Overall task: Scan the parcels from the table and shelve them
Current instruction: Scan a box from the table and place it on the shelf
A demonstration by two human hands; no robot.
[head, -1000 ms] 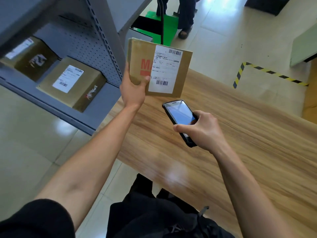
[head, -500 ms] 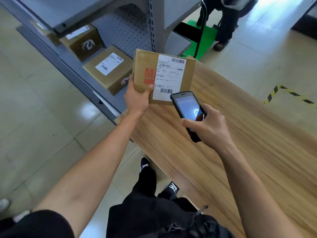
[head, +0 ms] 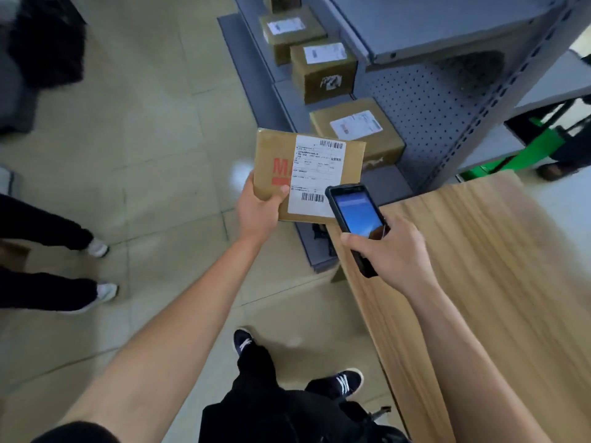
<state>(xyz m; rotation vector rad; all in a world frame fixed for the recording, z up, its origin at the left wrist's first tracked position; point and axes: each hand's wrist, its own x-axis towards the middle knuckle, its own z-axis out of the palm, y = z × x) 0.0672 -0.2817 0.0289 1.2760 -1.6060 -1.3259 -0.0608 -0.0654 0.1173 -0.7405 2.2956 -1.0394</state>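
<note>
A flat brown parcel [head: 281, 155] with a white barcode label and red print is gripped at its lower left corner by my left hand [head: 259, 209], label facing me. My right hand [head: 390, 251] holds a black handheld scanner [head: 355, 215], its lit screen up, just below and right of the parcel's label. The grey metal shelf unit [head: 447, 100] stands right behind the parcel. Three labelled brown parcels sit in a row on its low shelf: one [head: 358, 132] nearest, one [head: 323, 71] behind it, one [head: 287, 32] further back. The wooden table [head: 479, 282] lies to the right.
Two people's legs and pale shoes [head: 99, 247] stand on the tiled floor at the left. My own dark shoes [head: 243, 340] are below. A green cart [head: 524, 151] and another person's foot show behind the shelf at the right.
The view has swung left toward the shelf. Both hands with parcel and scanner now hang over the floor in front of the low shelf instead of over the table; the grips are unchanged.
</note>
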